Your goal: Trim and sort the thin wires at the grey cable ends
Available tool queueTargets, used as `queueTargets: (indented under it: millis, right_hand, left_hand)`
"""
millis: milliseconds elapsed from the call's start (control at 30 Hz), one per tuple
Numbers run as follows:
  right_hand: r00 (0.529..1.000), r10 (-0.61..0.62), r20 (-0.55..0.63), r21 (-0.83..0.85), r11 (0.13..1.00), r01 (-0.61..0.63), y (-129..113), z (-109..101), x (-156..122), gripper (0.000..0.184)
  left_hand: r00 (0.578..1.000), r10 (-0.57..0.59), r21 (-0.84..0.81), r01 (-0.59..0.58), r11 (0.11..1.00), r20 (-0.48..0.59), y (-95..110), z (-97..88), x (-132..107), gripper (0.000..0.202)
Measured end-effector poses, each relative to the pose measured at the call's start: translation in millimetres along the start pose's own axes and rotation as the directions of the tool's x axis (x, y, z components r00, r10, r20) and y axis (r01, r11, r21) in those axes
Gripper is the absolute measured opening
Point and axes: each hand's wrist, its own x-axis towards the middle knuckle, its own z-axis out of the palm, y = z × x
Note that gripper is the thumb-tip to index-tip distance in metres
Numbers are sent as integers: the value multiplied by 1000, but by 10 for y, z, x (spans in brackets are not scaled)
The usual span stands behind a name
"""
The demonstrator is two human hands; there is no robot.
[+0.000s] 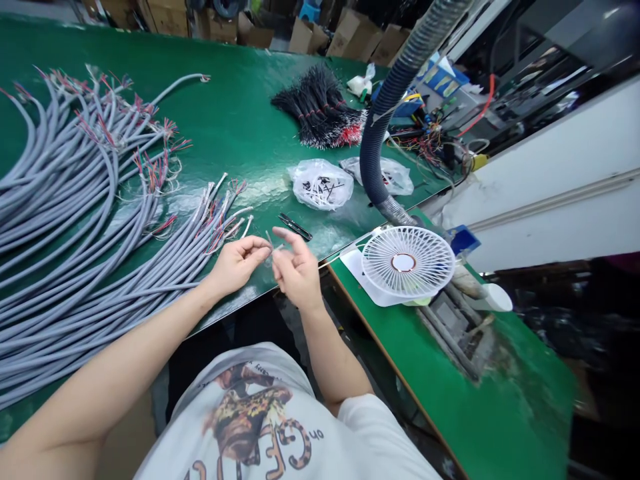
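Note:
My left hand [245, 259] is closed in a pinch near the table's front edge, at the tips of the grey cables. Facing it, my right hand [297, 268] has the index finger raised and the thumb and other fingers curled. A thin pale strand [279, 248] shows between the two hands, with a short grey end sticking up; its exact kind is too small to tell. Beside my left hand lies a bundle of grey multi-core cables [175, 250] with stripped, coloured wire ends. Just beyond my right hand rest black thread snips [296, 227].
More grey cables [75, 167] cover the left of the green table [225, 113]. Behind are bundled black wires [320, 107] and a plastic bag of small black parts [321, 185]. A ribbed hose [377, 140] hangs at right, above a white fan [407, 261] on a side table [425, 407].

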Motion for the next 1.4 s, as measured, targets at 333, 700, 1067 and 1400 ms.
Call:
queueTargets:
  millis: [333, 700, 1067, 1400]
  right_hand:
    - [980, 67, -188, 601, 797, 61, -251, -483, 289, 18]
    - [980, 3, 201, -154, 988, 29, 70, -240, -70, 25]
    - [987, -7, 160, -303, 951, 56, 109, -224, 15, 23]
    - [999, 43, 33, -62, 997, -41, 123, -111, 106, 18]
  left_hand:
    - [998, -14, -37, 16, 999, 54, 1, -82, -24, 24]
    - [987, -159, -283, 150, 947, -11, 59, -191, 106, 28]
    - [995, -91, -219, 95, 971, 26, 54, -167, 72, 35]
    - [998, -54, -157, 59, 986, 40, 18, -129, 43, 36]
